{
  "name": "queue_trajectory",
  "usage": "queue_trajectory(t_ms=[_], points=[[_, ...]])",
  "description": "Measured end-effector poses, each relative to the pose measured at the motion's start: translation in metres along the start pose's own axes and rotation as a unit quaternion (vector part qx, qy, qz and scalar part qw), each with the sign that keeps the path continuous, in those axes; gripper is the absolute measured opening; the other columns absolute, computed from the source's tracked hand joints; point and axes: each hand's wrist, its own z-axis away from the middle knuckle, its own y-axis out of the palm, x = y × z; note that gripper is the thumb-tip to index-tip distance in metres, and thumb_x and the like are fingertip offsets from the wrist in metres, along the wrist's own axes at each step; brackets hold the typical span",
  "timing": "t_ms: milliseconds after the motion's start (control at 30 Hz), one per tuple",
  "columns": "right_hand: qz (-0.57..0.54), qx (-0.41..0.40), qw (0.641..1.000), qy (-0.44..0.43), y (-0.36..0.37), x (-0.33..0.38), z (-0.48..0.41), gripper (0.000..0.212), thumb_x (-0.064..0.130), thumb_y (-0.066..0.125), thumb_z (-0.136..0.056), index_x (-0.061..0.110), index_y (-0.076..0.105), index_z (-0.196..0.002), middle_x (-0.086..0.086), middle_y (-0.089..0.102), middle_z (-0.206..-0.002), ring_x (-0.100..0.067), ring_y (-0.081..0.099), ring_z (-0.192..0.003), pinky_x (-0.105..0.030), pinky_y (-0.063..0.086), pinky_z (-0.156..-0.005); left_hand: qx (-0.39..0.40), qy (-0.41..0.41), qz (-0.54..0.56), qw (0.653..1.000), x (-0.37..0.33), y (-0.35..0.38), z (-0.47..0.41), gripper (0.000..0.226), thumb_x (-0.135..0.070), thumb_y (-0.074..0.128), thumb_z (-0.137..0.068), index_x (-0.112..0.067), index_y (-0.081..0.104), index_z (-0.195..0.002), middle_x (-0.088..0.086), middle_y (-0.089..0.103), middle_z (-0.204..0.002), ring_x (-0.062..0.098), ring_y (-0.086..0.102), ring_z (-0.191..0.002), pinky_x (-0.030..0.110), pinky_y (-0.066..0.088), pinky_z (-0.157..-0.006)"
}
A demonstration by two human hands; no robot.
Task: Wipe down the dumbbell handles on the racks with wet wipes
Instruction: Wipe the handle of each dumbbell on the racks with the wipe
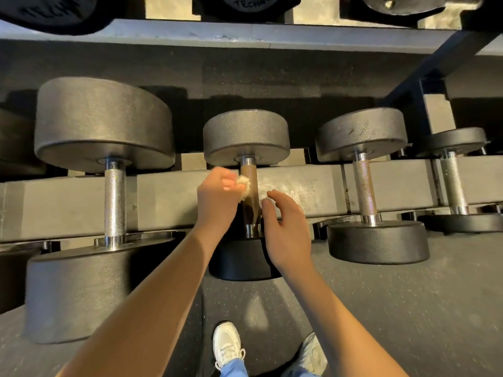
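A middle dumbbell lies across the rack rail (168, 202), its knurled metal handle (250, 175) pointing away from me. My left hand (217, 197) pinches a crumpled white wet wipe (243, 185) against the left side of that handle. My right hand (285, 229) hovers just right of the handle's lower part, fingers relaxed and holding nothing. The handle's lower half sits in shadow between my two hands.
A larger dumbbell (114, 202) lies on the rack to the left, two smaller ones (366, 189) (453, 183) to the right. An upper shelf (217, 34) with more weights runs overhead. A dark rack upright (424, 74) stands at right. My shoes (227, 346) are on the rubber floor.
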Motion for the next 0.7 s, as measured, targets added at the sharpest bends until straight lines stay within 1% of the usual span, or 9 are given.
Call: queue_trajectory(t_ms=[67, 133, 200, 267, 333, 400, 500, 633, 700], points=[[-0.003, -0.002, 1.000, 0.001, 0.000, 0.000, 0.000, 0.036, 0.036, 0.042, -0.099, 0.022, 0.055, -0.130, 0.010, 0.053, -0.132, -0.006, 0.042, -0.126, -0.021, 0.029, -0.100, -0.006, -0.024, 0.033, 0.999, -0.001, 0.004, -0.009, 0.016, -0.016, 0.066, -0.086, -0.022, 0.060, -0.099, -0.013, 0.057, -0.079, 0.003, 0.057, -0.078, 0.004, 0.038, -0.061], [-0.004, -0.004, 1.000, 0.002, 0.000, 0.000, 0.000, 0.034, 0.036, 0.043, -0.099, 0.022, 0.056, -0.127, 0.013, 0.055, -0.124, -0.004, 0.044, -0.120, -0.020, 0.030, -0.097, 0.003, -0.028, 0.025, 0.999, 0.003, 0.006, -0.008, 0.011, -0.017, 0.065, -0.087, -0.017, 0.067, -0.098, -0.011, 0.061, -0.080, 0.010, 0.061, -0.084, 0.012, 0.042, -0.065], [-0.010, -0.004, 1.000, -0.002, -0.001, -0.001, 0.000, 0.031, 0.034, 0.043, -0.099, 0.022, 0.059, -0.122, 0.018, 0.052, -0.109, 0.000, 0.043, -0.108, -0.019, 0.030, -0.092, 0.030, -0.015, 0.003, 0.999, 0.006, 0.003, -0.002, 0.005, -0.018, 0.065, -0.088, -0.016, 0.068, -0.091, -0.008, 0.061, -0.078, 0.012, 0.060, -0.080, 0.016, 0.041, -0.064], [-0.013, -0.005, 1.000, -0.009, -0.001, 0.000, 0.000, 0.029, 0.033, 0.043, -0.099, 0.022, 0.060, -0.119, 0.022, 0.047, -0.104, 0.003, 0.041, -0.103, -0.019, 0.029, -0.090, 0.066, 0.009, -0.047, 0.997, 0.008, -0.002, 0.006, 0.004, -0.023, 0.067, -0.088, -0.019, 0.066, -0.086, -0.010, 0.059, -0.075, 0.004, 0.056, -0.072, 0.014, 0.039, -0.063], [-0.015, -0.006, 1.000, -0.011, -0.001, 0.000, 0.001, 0.028, 0.033, 0.043, -0.099, 0.021, 0.060, -0.118, 0.022, 0.046, -0.102, 0.003, 0.040, -0.102, -0.019, 0.030, -0.089, 0.090, 0.018, -0.096, 0.991, 0.010, -0.005, 0.012, 0.007, -0.026, 0.067, -0.088, -0.020, 0.063, -0.088, -0.013, 0.057, -0.076, 0.000, 0.054, -0.072, 0.011, 0.037, -0.063], [-0.016, -0.009, 1.000, -0.015, -0.001, 0.001, 0.001, 0.027, 0.031, 0.043, -0.099, 0.021, 0.061, -0.117, 0.022, 0.047, -0.102, 0.002, 0.041, -0.104, -0.019, 0.029, -0.089, 0.079, 0.027, -0.107, 0.991, 0.010, -0.004, 0.014, 0.007, -0.024, 0.065, -0.089, -0.019, 0.061, -0.086, -0.011, 0.057, -0.077, 0.001, 0.053, -0.072, 0.012, 0.038, -0.064], [-0.009, -0.006, 1.000, -0.019, -0.001, 0.000, 0.001, 0.030, 0.032, 0.042, -0.099, 0.022, 0.059, -0.122, 0.016, 0.053, -0.120, -0.002, 0.042, -0.118, -0.019, 0.028, -0.094, 0.028, 0.025, -0.055, 0.998, 0.009, 0.001, 0.003, 0.004, -0.015, 0.059, -0.089, -0.014, 0.060, -0.085, -0.002, 0.058, -0.079, 0.012, 0.054, -0.076, 0.021, 0.043, -0.068], [-0.002, 0.000, 1.000, -0.020, -0.001, -0.001, 0.001, 0.029, 0.031, 0.041, -0.099, 0.023, 0.059, -0.121, 0.021, 0.048, -0.112, 0.003, 0.039, -0.110, -0.014, 0.026, -0.089, -0.004, 0.000, 0.010, 1.000, -0.002, 0.009, -0.014, 0.008, -0.017, 0.059, -0.092, -0.011, 0.060, -0.098, -0.008, 0.052, -0.078, 0.003, 0.049, -0.071, 0.005, 0.037, -0.056], [0.001, 0.000, 1.000, -0.021, 0.000, -0.002, 0.000, 0.032, 0.032, 0.040, -0.099, 0.022, 0.058, -0.123, 0.017, 0.053, -0.120, -0.002, 0.042, -0.116, -0.015, 0.027, -0.092, -0.004, 0.000, 0.006, 1.000, -0.001, 0.012, -0.013, 0.011, -0.017, 0.058, -0.093, -0.011, 0.060, -0.101, -0.005, 0.054, -0.082, 0.004, 0.049, -0.073, 0.003, 0.037, -0.056]])
